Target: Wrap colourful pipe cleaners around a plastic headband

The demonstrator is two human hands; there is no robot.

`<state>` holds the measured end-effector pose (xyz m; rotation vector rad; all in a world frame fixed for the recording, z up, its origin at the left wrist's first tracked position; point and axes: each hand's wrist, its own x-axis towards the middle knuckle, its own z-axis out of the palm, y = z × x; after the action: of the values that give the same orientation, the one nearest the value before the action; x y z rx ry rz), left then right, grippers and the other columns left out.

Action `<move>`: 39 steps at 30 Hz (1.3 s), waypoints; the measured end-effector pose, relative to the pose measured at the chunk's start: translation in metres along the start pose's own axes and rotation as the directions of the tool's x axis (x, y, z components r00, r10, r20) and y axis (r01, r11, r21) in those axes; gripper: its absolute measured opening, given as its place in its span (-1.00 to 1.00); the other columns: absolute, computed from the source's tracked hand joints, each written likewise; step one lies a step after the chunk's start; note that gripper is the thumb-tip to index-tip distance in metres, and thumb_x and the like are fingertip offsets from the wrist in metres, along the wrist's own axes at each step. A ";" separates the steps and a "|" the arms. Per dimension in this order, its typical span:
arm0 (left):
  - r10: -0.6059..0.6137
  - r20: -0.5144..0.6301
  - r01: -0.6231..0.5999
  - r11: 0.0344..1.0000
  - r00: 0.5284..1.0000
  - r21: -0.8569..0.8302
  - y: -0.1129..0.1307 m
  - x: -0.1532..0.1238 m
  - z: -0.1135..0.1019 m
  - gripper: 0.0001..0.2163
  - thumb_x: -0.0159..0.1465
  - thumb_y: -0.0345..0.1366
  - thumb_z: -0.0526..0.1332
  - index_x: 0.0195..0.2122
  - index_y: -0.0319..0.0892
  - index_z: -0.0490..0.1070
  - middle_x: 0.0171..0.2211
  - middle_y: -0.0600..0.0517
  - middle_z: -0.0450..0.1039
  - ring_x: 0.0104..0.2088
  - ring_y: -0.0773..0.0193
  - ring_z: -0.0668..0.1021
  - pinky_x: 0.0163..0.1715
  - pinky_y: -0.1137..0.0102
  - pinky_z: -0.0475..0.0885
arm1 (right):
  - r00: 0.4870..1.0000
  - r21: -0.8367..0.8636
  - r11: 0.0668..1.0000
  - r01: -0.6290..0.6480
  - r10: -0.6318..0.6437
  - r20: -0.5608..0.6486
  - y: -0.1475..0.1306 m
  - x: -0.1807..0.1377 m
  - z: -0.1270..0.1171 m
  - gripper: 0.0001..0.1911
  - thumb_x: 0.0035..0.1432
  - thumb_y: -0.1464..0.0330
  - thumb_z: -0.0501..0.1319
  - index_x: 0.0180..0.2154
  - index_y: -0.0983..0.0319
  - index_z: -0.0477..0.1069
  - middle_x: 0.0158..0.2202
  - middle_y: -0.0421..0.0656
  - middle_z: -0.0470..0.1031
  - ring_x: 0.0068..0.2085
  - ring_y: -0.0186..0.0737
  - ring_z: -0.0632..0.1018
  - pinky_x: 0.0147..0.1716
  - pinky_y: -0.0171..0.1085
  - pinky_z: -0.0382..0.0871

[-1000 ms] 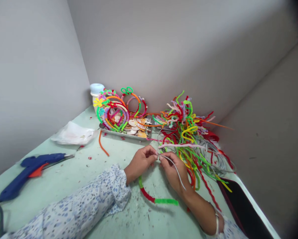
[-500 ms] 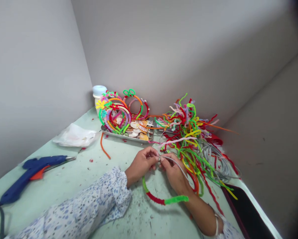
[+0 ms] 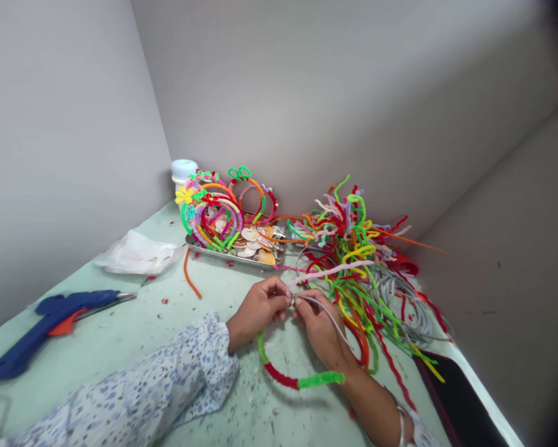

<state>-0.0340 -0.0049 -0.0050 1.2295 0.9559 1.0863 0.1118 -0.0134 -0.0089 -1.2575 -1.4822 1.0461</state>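
Headband (image 3: 328, 313) wire is sitting in the middle of the pale green table (image 3: 134, 323), close to the person, and both hands are holding it up a little. One part of it is bare and grey, and the other part is wearing fuzzy green and red wrapping. The left hand (image 3: 255, 307) is pinching the end of a pink pipe cleaner (image 3: 330, 272) with its fingertips squeezed tight. The right hand (image 3: 323, 329) is pinching the grey tip of the headband, right beside the left fingertips, so the two hands are almost touching. The pink pipe cleaner is sticking out to the right, over a big messy pile of pipe cleaners (image 3: 353, 242) in many colours. Some plain grey hoops (image 3: 400, 292) are lying under that pile. Behind the hands, a metal tray (image 3: 235, 256) is holding little shells (image 3: 255, 239), and finished colourful hoops (image 3: 214, 205) are standing in it. A white jar (image 3: 184, 169) is peeking out behind them by the wall. An orange pipe cleaner (image 3: 189, 279) is lying in front of the tray. A crumpled plastic bag (image 3: 137, 253) is resting to the left, and a blue glue gun (image 3: 50, 316) is lying nearer the left edge.
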 end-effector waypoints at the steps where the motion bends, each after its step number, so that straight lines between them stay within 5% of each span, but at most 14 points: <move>1: 0.004 0.002 -0.004 1.000 1.000 0.003 0.000 0.000 0.000 -0.93 0.10 -0.39 0.17 -0.39 -0.23 0.29 -0.67 0.16 0.29 -0.67 0.45 0.35 -0.66 0.56 0.20 | 1.000 -0.002 1.000 -0.003 0.003 0.002 0.000 0.000 0.000 -0.82 0.12 0.23 0.13 -0.33 0.20 0.37 -0.55 -0.26 0.42 -0.50 -0.28 0.44 -0.49 -0.34 0.29; 26: -0.025 -0.063 0.030 0.997 0.998 0.078 0.002 -0.002 0.002 -0.93 0.08 -0.35 0.18 -0.44 -0.25 0.35 -0.73 0.14 0.29 -0.72 0.45 0.33 -0.70 0.57 0.20 | 0.999 -0.030 0.999 -0.021 0.022 0.033 0.003 0.003 -0.001 -0.77 0.12 0.20 0.11 -0.34 0.24 0.37 -0.58 -0.23 0.41 -0.52 -0.28 0.43 -0.51 -0.34 0.28; 39: -0.022 0.011 0.023 0.999 1.000 -0.045 0.002 -0.002 -0.002 -0.78 0.17 -0.16 0.13 -0.41 -0.24 0.32 -0.53 0.07 0.39 -0.66 0.44 0.39 -0.69 0.55 0.21 | 1.000 0.020 1.000 -0.010 0.009 0.011 0.002 0.001 0.002 -0.80 0.12 0.21 0.10 -0.36 0.21 0.34 -0.52 -0.23 0.42 -0.48 -0.27 0.42 -0.46 -0.32 0.29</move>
<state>-0.0362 -0.0063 -0.0034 1.1844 0.9303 1.0768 0.1106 -0.0123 -0.0111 -1.2478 -1.4718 1.0732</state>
